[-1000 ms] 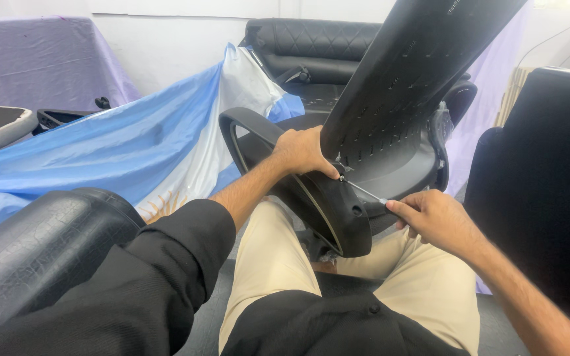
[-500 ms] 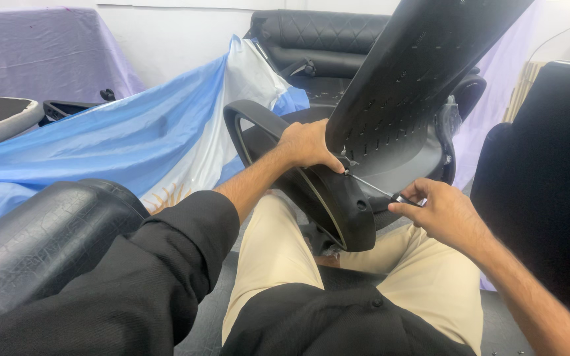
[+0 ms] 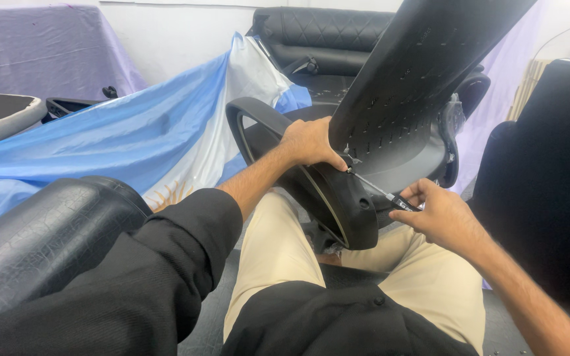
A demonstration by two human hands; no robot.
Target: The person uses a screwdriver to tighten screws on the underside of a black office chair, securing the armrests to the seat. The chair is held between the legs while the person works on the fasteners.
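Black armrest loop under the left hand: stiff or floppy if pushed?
Likely stiff: the armrest keeps its loop shape under the left hand. Probably light, steadied one-handed. It may twist while the right hand turns the screwdriver.

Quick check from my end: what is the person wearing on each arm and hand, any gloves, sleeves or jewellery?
Both hands are bare: no gloves, rings or watch show on the left hand or the right hand. The left arm wears a black long sleeve of plain fabric, pushed up so the forearm is bare below the elbow. The right forearm is bare as far as the frame shows; any sleeve there is out of view.
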